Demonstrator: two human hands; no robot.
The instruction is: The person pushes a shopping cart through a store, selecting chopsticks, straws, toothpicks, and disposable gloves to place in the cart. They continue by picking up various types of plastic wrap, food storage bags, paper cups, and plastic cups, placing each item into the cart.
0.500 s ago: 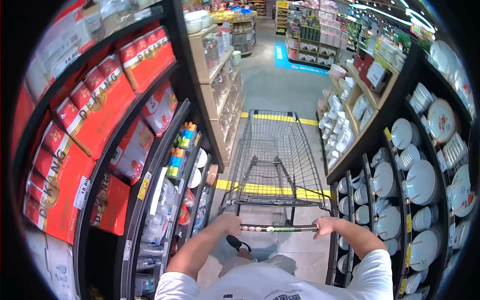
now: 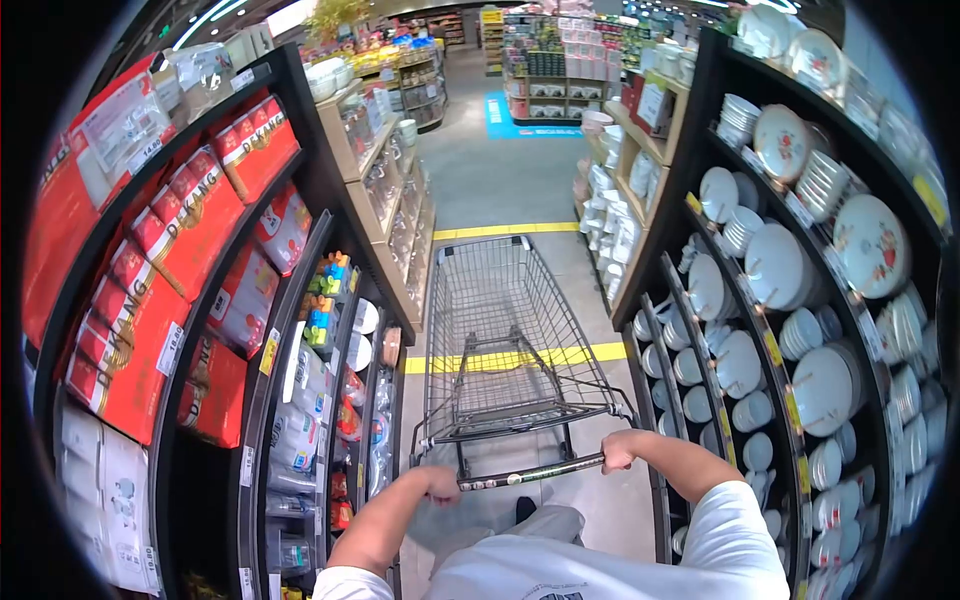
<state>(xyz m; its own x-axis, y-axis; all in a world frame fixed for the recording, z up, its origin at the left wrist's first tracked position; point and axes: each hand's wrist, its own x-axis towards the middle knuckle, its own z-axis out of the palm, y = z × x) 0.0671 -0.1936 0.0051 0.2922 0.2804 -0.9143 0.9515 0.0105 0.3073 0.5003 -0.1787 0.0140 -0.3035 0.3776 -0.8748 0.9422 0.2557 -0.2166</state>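
A dark metal shopping cart (image 2: 505,300) stands in front of me, angled a little across the aisle. Its wire basket lets the floor show through. My left hand (image 2: 438,484) is closed around the left end of the cart's handlebar (image 2: 530,473). At the bar's right end my right hand (image 2: 620,450) grips it too, slightly farther from my body. The bar slants, its left end lower in view. Fingers of both hands are partly hidden from above.
Red DEKANG boxes (image 2: 175,230) fill the left shelf, with packaged goods beside them. White plates and bowls (image 2: 775,265) line the right shelf. Yellow floor strips (image 2: 505,230) cross the aisle. Farther off is a display stand (image 2: 550,85).
The cart has shifted back toward me against the yellow strips and its handlebar has tilted, left end nearer. My view has turned somewhat right. Both hands keep their hold.
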